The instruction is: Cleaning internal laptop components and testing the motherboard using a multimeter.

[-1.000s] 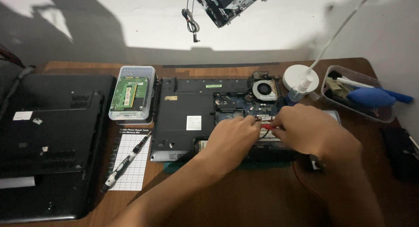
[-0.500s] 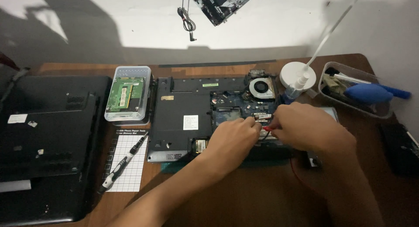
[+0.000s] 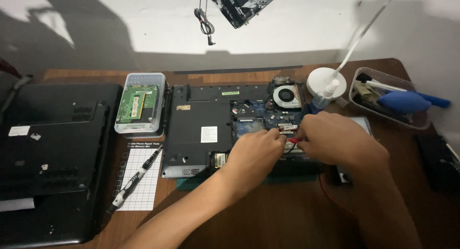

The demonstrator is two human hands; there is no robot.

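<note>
I am working on the opened laptop base point(image 3: 211, 129) lying mid-desk, its bottom cover already off, board and fan point(image 3: 286, 95) exposed. My left hand point(image 3: 256, 150) is resting its curled fingers at the board's lower edge; whether they pinch anything I cannot tell. My right hand point(image 3: 335, 138) is pinching a red-tipped tool point(image 3: 293, 140) there. A screwdriver point(image 3: 134, 179) is lying on the grid mat point(image 3: 141, 174); a memory module is sitting in the clear box point(image 3: 140, 103).

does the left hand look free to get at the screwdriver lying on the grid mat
Probably yes: the screwdriver lies uncovered on the mat, left of the left hand, with nothing between them but the laptop base's low corner.
</note>
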